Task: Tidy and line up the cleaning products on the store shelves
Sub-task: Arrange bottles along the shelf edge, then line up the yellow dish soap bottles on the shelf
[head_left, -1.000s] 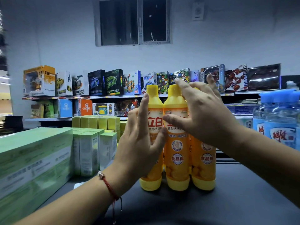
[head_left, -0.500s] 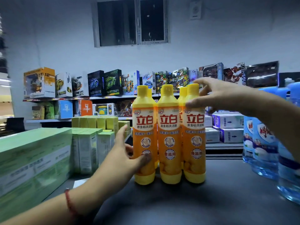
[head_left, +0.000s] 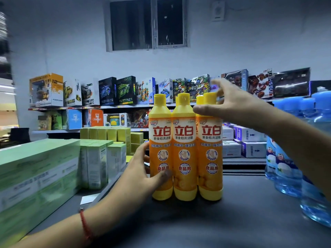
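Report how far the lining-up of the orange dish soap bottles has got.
Done: three orange bottles stand upright in a front row, labels forward, sides touching. In hand: the left hand grips the leftmost bottle low, while the right hand hovers open by the rightmost bottle's cap. Left: the bottles behind, only their caps visible, and the blue bottles remain unchecked.

In front of the orange bottles [head_left: 185, 149] you have bare dark shelf [head_left: 206, 221] to reach across. Green boxes [head_left: 35, 172] wall your left; blue water bottles [head_left: 293, 149] crowd your right, near your forearm.
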### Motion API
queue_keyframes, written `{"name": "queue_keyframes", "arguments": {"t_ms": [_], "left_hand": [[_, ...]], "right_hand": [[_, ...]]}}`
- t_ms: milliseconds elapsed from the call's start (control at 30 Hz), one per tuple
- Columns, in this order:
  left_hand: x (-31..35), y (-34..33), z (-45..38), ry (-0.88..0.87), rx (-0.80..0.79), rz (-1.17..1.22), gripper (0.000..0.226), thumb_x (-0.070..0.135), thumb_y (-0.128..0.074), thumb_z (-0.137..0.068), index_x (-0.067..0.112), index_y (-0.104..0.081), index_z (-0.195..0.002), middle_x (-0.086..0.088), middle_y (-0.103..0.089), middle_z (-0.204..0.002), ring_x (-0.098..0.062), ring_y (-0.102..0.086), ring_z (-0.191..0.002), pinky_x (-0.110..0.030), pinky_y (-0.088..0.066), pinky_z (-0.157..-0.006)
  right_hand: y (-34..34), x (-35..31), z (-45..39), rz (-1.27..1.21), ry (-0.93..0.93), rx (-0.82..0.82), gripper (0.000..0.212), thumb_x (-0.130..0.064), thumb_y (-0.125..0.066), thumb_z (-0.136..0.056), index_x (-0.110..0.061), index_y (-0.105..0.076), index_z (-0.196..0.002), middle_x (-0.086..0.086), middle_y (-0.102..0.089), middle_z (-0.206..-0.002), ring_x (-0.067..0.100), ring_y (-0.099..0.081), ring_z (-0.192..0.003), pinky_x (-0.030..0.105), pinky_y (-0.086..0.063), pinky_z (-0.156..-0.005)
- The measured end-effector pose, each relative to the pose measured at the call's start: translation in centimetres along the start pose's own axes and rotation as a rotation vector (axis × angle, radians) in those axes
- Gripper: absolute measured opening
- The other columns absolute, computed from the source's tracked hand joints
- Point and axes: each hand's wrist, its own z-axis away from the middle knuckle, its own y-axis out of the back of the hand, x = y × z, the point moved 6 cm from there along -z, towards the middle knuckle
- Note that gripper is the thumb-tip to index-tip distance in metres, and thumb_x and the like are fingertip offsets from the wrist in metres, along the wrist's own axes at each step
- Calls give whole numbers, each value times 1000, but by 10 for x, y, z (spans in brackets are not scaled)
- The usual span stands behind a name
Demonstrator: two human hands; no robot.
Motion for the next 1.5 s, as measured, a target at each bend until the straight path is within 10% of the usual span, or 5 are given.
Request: {"name": "queue_keyframes", "arguments": {"t_ms": [233,433,767,1033,1500], "left_hand": [[-3,-7,1,9,-3,-47,99,32,-80,-80,63,-2,-133,34,-48,-109,10,-60,-91,-6,-49,-61],[-9,-7,0,18,-1,-119,109,28,-77,-84,53,7,-149,36,-46,-105,9,-58,-90,-6,-50,-60],[-15,-7,-2,-38,-2,-140,115,36,-80,-82,56,11,-149,25,-49,-129,8,-57,-103,-7,-49,-74],[52,-6,0,-645,210,-1050,118,72,-71,-68,27,-12,-159,-20,-16,-161,-42,-20,-147,-72,-26,-110],[60,-25,-4,-645,173,-1239,100,73,-64,-74,21,-32,-154,-23,-38,-152,-45,-25,-145,-62,-14,-116]], "right_hand": [[-56,-42,22,729,465,-51,134,-87,-61,-63,-41,33,-147,-4,28,-163,26,29,-149,45,22,-118],[-71,-43,23,853,508,-10,130,-80,-65,-69,-36,23,-154,3,9,-167,39,26,-149,43,28,-111],[-44,-48,25,582,413,-57,121,-85,-58,-65,-45,13,-155,-8,15,-166,25,22,-151,43,17,-112],[4,-6,4,100,-4,-138,96,-35,-82,-78,-30,-27,-156,3,-51,-138,17,-59,-108,25,-54,-81],[-4,8,17,83,80,-23,101,-40,-78,-83,-29,-14,-159,9,-56,-140,20,-64,-111,38,-55,-97]]}}
